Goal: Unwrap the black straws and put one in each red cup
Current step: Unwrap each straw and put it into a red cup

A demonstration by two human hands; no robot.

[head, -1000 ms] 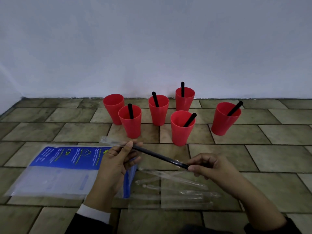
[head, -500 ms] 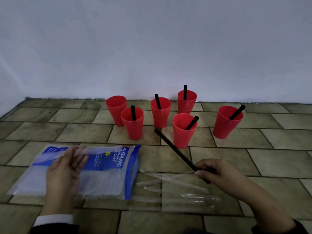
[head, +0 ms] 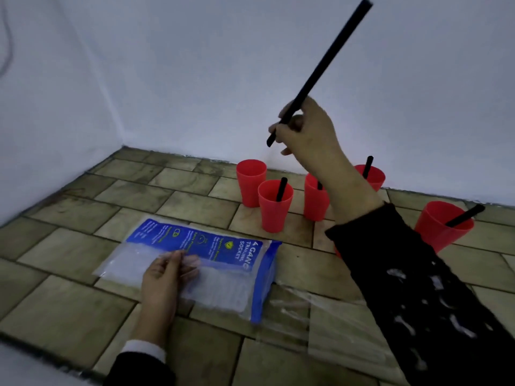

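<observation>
My right hand (head: 309, 129) is raised in front of the wall, shut on a bare black straw (head: 328, 59) that slants up to the right. The straw's lower tip hangs above the back-left red cup (head: 250, 182), which has no straw in it. Several other red cups hold a black straw each: one in front (head: 274, 207), one at the right (head: 440, 227), others partly hidden by my right arm. My left hand (head: 164, 271) rests on the blue-and-clear plastic packet (head: 211, 263), pinching a clear wrapper (head: 184, 256).
Clear empty wrappers (head: 303, 307) lie on the tiled floor to the right of the packet. The white wall runs just behind the cups, with a corner at the left. My right sleeve (head: 418, 288) covers the floor at the right.
My right hand has lifted the straw from low over the floor up high over the cups. My left hand has carried the wrapper down onto the packet. The view has shifted left.
</observation>
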